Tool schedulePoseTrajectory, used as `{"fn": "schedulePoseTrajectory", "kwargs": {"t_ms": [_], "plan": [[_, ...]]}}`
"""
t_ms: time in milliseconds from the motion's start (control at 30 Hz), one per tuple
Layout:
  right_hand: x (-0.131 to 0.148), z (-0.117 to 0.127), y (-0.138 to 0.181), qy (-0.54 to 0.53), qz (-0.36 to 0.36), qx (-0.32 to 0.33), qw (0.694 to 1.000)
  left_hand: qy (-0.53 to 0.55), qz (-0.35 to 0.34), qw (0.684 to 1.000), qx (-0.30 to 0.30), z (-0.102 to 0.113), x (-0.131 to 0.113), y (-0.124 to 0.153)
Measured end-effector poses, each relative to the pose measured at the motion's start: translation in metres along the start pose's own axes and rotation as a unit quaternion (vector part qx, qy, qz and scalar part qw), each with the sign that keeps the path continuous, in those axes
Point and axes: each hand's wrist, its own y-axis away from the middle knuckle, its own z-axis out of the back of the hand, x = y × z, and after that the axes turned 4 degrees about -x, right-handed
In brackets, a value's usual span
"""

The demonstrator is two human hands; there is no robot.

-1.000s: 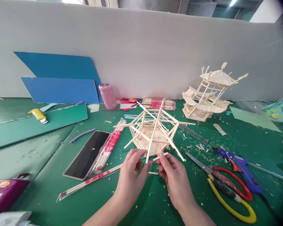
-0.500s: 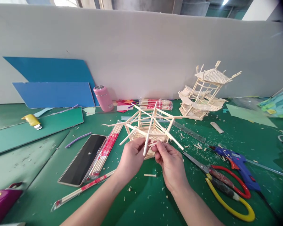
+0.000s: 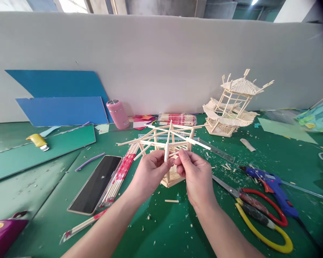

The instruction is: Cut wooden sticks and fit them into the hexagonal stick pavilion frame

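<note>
A half-built hexagonal frame of wooden sticks (image 3: 172,141) stands on the green mat just in front of me. My left hand (image 3: 150,173) pinches one of its sloping roof sticks at the near edge. My right hand (image 3: 195,175) is closed on a short wooden stick piece (image 3: 174,154), holding it against that same spot on the frame. A finished stick pavilion (image 3: 233,104) stands at the back right.
Scissors with red and yellow handles (image 3: 258,211) and a blue glue gun (image 3: 269,186) lie to the right. A black phone (image 3: 97,182), wrapped chopstick packs (image 3: 121,172), a metal ruler (image 3: 216,150), a pink bottle (image 3: 118,114), blue boards (image 3: 61,104) and stick offcuts lie around.
Both hands have risen and moved forward to the frame's near edge. The short stick in my right hand now rests against the frame, and the view has dropped lower.
</note>
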Motion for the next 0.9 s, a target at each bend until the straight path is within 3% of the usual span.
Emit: {"fn": "schedulePoseTrajectory", "kwargs": {"t_ms": [533,900], "plan": [[-0.003,-0.012,0.007,-0.08,-0.023,-0.045,0.996,0.026,0.013,0.999,-0.019,0.0,-0.001,0.001],[-0.008,-0.012,0.008,-0.073,-0.019,-0.031,0.997,0.023,-0.008,1.0,-0.012,0.0,-0.001,0.003]]}}
